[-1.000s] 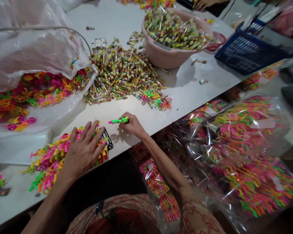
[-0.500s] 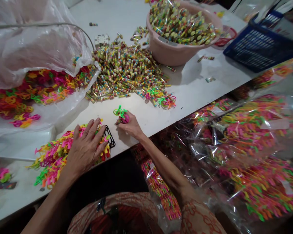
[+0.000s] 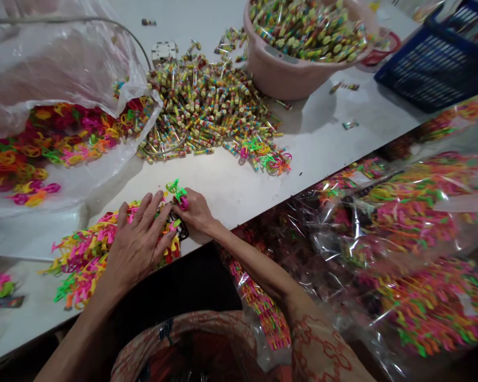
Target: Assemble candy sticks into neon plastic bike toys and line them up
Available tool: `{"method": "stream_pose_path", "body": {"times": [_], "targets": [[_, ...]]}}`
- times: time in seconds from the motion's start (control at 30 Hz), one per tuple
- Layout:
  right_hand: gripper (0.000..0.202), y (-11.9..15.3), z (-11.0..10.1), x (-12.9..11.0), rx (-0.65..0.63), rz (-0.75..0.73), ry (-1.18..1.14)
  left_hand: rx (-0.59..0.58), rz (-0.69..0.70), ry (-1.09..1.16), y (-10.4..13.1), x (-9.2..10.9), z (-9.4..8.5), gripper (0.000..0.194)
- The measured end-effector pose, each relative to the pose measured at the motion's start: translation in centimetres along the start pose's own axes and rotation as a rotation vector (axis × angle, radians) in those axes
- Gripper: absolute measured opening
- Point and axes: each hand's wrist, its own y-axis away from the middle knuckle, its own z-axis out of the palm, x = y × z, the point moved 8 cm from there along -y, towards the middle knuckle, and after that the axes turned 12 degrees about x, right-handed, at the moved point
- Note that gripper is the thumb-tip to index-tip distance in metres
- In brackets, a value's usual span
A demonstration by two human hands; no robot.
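Observation:
My left hand lies with its fingers spread over rows of small bright plastic pieces at the table's front edge. My right hand is closed in a pinch on green and pink looped plastic pieces. Its fingertips are beside the left index finger, over a black slotted frame at the right end of the rows. Fingers cover much of that frame. Whether the right hand also holds a candy tube under the loops is hidden.
Behind the hands lies a heap of wrapped candy tubes. A pink basin of tubes and a blue basket stand at the back right. A plastic bag with loose looped pieces is on the left. Filled clear bags lie below the table edge.
My right hand has moved left with the green and pink pieces, from bare table to the black frame beside my left hand. My left hand stays on the rows. The view has shifted slightly.

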Motion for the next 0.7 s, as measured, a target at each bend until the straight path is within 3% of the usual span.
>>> {"method": "stream_pose_path", "body": {"times": [0.27, 0.47, 0.7], "targets": [[0.007, 0.2, 0.6, -1.4, -0.142, -0.207, 0.126, 0.002, 0.009, 0.016, 0.0, 0.0, 0.2, 0.067], [0.006, -0.2, 0.6, -1.2, -0.202, -0.241, 0.106, -0.023, 0.001, 0.024, -0.1, 0.0, 0.4, 0.066], [0.014, 0.1, 1.6, -2.8, -0.311, -0.232, 0.266, 0.011, 0.017, 0.073, 0.3, -0.1, 0.0, 0.066]]}}
